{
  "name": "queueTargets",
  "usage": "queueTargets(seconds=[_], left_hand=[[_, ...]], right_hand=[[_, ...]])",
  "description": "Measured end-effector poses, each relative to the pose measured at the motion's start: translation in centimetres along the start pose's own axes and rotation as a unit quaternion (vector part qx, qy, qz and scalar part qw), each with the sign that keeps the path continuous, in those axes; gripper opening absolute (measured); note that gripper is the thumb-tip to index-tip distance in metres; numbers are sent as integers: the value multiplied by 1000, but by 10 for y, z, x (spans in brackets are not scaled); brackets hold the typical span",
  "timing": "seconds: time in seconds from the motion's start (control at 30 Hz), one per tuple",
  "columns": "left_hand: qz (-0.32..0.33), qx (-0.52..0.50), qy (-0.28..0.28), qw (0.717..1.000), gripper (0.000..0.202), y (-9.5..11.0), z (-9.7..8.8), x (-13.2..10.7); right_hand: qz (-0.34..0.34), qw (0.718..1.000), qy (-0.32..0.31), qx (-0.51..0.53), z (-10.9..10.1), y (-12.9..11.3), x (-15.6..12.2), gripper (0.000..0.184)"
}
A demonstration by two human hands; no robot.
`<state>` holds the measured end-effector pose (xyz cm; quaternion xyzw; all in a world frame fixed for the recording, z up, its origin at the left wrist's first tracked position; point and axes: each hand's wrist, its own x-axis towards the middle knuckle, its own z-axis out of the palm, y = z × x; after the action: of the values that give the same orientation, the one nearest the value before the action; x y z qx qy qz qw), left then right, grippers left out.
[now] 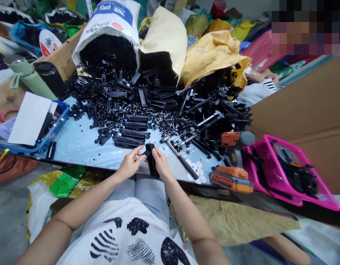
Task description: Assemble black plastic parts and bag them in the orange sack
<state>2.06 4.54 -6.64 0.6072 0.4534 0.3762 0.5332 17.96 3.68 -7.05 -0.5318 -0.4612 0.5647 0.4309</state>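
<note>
My right hand (160,163) grips a long black plastic part (151,162) and holds it upright at the near edge of the table. My left hand (130,162) pinches a small black piece (146,152) against the top of that part. Both hands meet just above my lap. A row of finished-looking black bars (131,134) lies on the light blue tabletop (76,141) right behind my hands. A hammer (178,155) lies to the right of my right hand.
A big heap of black plastic parts (158,99) spills from open sacks (111,33) at the back. An orange cordless drill (232,162) and a pink basket (286,169) are at right. A blue basket (48,129) and bottles (28,77) are at left. Another person's hand (265,75) is far right.
</note>
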Motion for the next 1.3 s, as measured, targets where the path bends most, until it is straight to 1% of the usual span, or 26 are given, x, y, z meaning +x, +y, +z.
queueTargets(seconds=[0.07, 0.13, 0.2, 0.27, 0.33, 0.4, 0.47, 0.5, 0.6, 0.63, 0.67, 0.73, 0.8, 0.83, 0.9, 0.93, 0.97, 1.0, 1.07, 1.13, 1.17, 1.2, 1.23, 1.3], left_hand=[[42, 60, 13, 997, 43, 6, 1, 0], [95, 137, 16, 986, 39, 12, -1, 0], [134, 206, 14, 969, 37, 16, -3, -2], [157, 250, 25, 955, 38, 18, -3, -3], [174, 274, 44, 945, 39, 18, -1, -3], [190, 285, 49, 938, 38, 18, 4, -2], [210, 277, 61, 936, 37, 19, 11, 1], [219, 265, 80, 936, 37, 20, 16, 3], [241, 210, 178, 931, 39, 24, 27, 8], [251, 196, 198, 927, 39, 24, 28, 9], [264, 189, 200, 925, 39, 24, 28, 11], [294, 189, 162, 923, 38, 23, 25, 12], [307, 190, 127, 924, 37, 22, 20, 13], [306, 187, 130, 924, 36, 21, 18, 14], [301, 173, 155, 925, 35, 20, 15, 15], [301, 169, 160, 925, 35, 20, 14, 16], [306, 167, 152, 925, 35, 22, 12, 17], [314, 167, 132, 925, 34, 23, 9, 19], [332, 167, 72, 926, 33, 28, 2, 24], [335, 166, 21, 927, 32, 32, -4, 30], [324, 168, 5, 931, 31, 33, -4, 32], [301, 170, 2, 938, 30, 31, -3, 33], [265, 168, 10, 949, 30, 27, -1, 33], [163, 141, 62, 975, 32, 12, 7, 25]], right_hand=[[-33, 999, -23, 3, -1, -5, -2, 63], [-89, 993, -49, -55, -8, -8, -3, 59], [-152, 977, -64, -136, -19, -13, -2, 56], [-209, 954, -68, -203, -30, -18, 0, 54], [-257, 931, -69, -251, -39, -23, 3, 52], [-296, 906, -77, -292, -43, -27, 5, 51], [-319, 890, -77, -315, -40, -28, 5, 51], [-327, 890, -60, -312, -36, -27, 5, 50], [-335, 905, 37, -260, -19, -21, 4, 49], [-334, 909, 63, -242, -13, -18, 3, 49], [-333, 911, 74, -232, -8, -16, 2, 49], [-332, 913, 70, -225, -2, -12, 0, 50], [-334, 913, 64, -224, 1, -10, -1, 50], [-335, 913, 69, -223, 2, -10, -1, 50], [-333, 913, 92, -218, 5, -10, -2, 50], [-331, 912, 104, -217, 6, -10, -3, 50], [-331, 912, 112, -215, 7, -10, -5, 50], [-334, 911, 117, -213, 9, -9, -6, 50], [-344, 908, 124, -205, 10, -7, -9, 51], [-344, 908, 136, -198, 11, -3, -9, 52], [-336, 910, 140, -197, 11, -1, -8, 52], [-322, 915, 136, -203, 9, 1, -6, 52], [-305, 919, 119, -218, 7, 2, -4, 51], [-272, 919, 60, -278, -6, 3, 4, 50]])
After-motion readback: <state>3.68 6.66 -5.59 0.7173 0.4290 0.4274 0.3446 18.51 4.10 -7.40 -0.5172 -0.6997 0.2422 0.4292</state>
